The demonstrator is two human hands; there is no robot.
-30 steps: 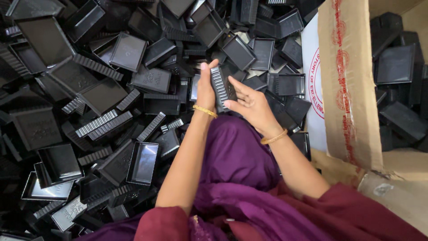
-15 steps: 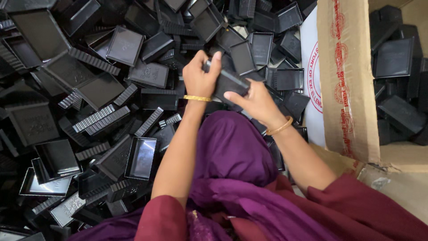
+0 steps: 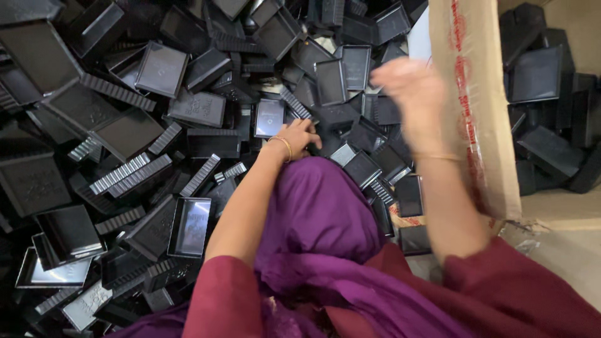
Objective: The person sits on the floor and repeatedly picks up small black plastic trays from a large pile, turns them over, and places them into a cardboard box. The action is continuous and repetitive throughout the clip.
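Observation:
My left hand (image 3: 299, 135), with a gold bangle at the wrist, rests on a heap of black plastic trays (image 3: 188, 112). Its fingers curl down among the pieces beside a small black tray (image 3: 343, 154), and I cannot see whether they grip one. My right hand (image 3: 410, 87) is raised and blurred by motion, close to the flap of a cardboard box (image 3: 479, 106). Its fingers look spread and no black part shows in it. A purple cloth (image 3: 319, 219) lies over my lap between my arms.
Black rectangular trays and ribbed black strips (image 3: 122, 172) cover everything to the left and front. Beyond the cardboard wall on the right lie more black trays (image 3: 544, 81). A bare beige floor patch (image 3: 563, 231) shows at the lower right.
Both hands held one black tray together before. Now they have parted: the right hand has swung right toward the cardboard box, the left has dropped onto the heap, and the tray is no longer in sight.

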